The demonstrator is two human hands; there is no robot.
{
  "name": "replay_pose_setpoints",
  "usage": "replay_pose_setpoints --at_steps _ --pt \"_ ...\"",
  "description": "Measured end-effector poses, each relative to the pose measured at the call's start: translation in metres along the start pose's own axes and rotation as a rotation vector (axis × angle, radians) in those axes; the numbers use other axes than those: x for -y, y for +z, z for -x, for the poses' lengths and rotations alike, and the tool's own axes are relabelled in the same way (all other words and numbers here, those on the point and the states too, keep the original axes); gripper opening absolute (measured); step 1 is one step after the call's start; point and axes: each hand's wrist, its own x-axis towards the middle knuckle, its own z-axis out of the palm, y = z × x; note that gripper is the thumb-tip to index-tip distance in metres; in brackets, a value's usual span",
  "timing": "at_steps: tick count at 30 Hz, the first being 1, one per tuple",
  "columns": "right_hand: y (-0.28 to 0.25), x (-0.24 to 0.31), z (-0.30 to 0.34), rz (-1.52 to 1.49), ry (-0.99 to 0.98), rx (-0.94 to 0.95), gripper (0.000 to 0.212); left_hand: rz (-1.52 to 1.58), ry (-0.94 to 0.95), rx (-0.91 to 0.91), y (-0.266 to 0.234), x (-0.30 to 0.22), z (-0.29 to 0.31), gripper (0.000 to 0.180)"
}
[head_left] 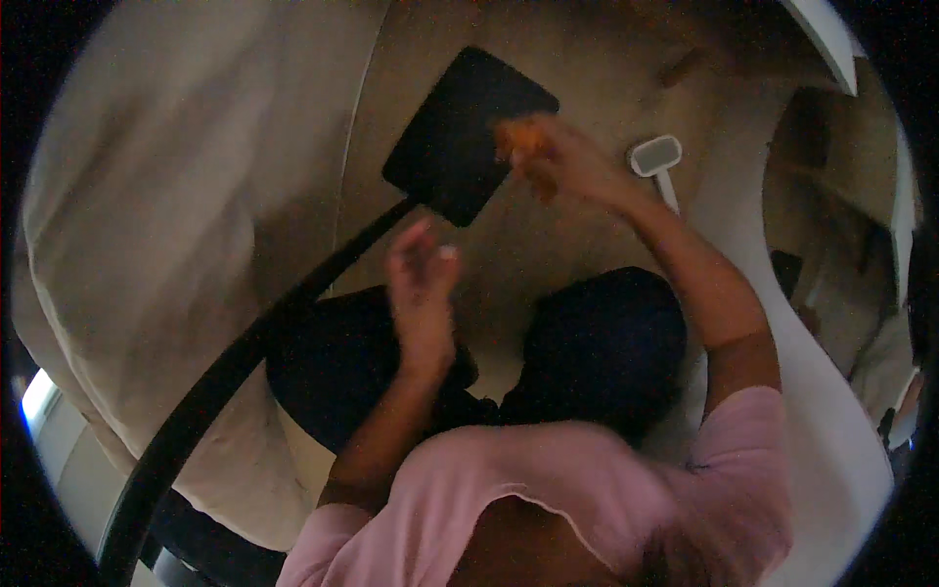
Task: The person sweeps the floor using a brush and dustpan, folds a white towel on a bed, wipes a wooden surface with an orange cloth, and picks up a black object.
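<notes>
My right hand (558, 157) reaches out over the right edge of a flat black square plate (460, 127) on the floor. Its fingers are closed around a small orange thing (518, 137), too blurred to tell its kind. Nearer to me, just below the plate, my left hand (421, 274) is raised with its fingers loosely bent and apart. Nothing shows in it. A dark curved pole (264, 328) runs from the lower left up to the plate's near corner and passes left of that hand.
On the left stands a bed with a beige cover (186, 196). A white-framed paddle-shaped brush (655, 155) with a handle lies to the right of my right hand. White curved furniture (812, 421) with a mirror (831, 186) borders the right side. My dark-clothed knees (606, 342) are below the hands.
</notes>
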Motion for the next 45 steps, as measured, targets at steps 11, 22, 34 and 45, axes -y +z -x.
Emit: replay_pose_setpoints --at_steps 11,22,34,45 --pt "0.008 -0.076 -0.171 0.94 -0.53 -0.859 0.04 -0.208 0.659 -0.109 -0.072 -0.056 0.0 0.035" --pt "0.069 -0.065 -0.149 0.721 -0.393 -0.272 0.032 -0.115 0.612 0.049 -0.069 -0.04 0.001 0.026" --pt "0.063 -0.13 -0.108 1.362 -0.633 -0.281 0.041 -0.064 0.68 0.103 -0.057 -0.032 -0.006 0.027" --pt "0.058 -0.112 -0.121 0.962 -0.481 -0.457 0.031 -0.099 0.679 0.096 -0.049 -0.027 0.001 0.025"
